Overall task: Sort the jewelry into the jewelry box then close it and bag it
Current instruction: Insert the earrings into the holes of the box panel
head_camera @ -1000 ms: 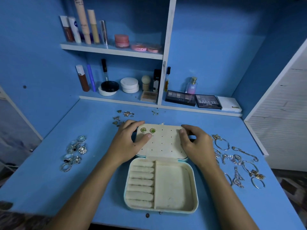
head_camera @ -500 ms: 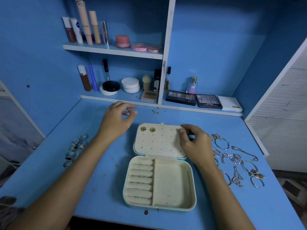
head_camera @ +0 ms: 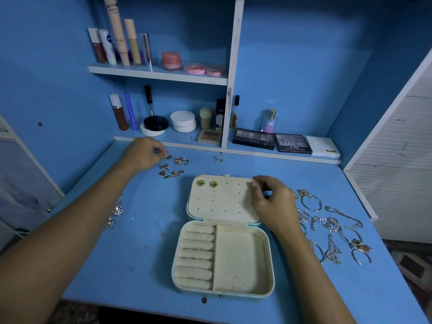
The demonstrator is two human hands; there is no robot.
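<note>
While the jewelry box [head_camera: 223, 237] lies open flat in the middle of the blue table [head_camera: 131, 265], its lid panel [head_camera: 222, 199] is steadied at the right edge by the right hand [head_camera: 272, 202], whose fingers are curled with the thumb and fingertips pressed on the panel's upper right corner. Two green earrings [head_camera: 207, 183] are seated side by side in the top left holes of that perforated panel. The near half is divided into a column of ring rolls [head_camera: 195, 256] on the left and a plain compartment [head_camera: 238, 260] on the right. The left hand [head_camera: 142, 153] is held at the far left of the table beside a scatter of small gold earrings [head_camera: 174, 167], its fingers curled and its fingertips brought together; whether a piece is pinched cannot be told. Silver bracelets and chains [head_camera: 332, 228] are spread just right of the box, and a few rings [head_camera: 115, 213] are partly hidden behind the left forearm. Cosmetics are lined up on the shelves [head_camera: 159, 72] behind.
</note>
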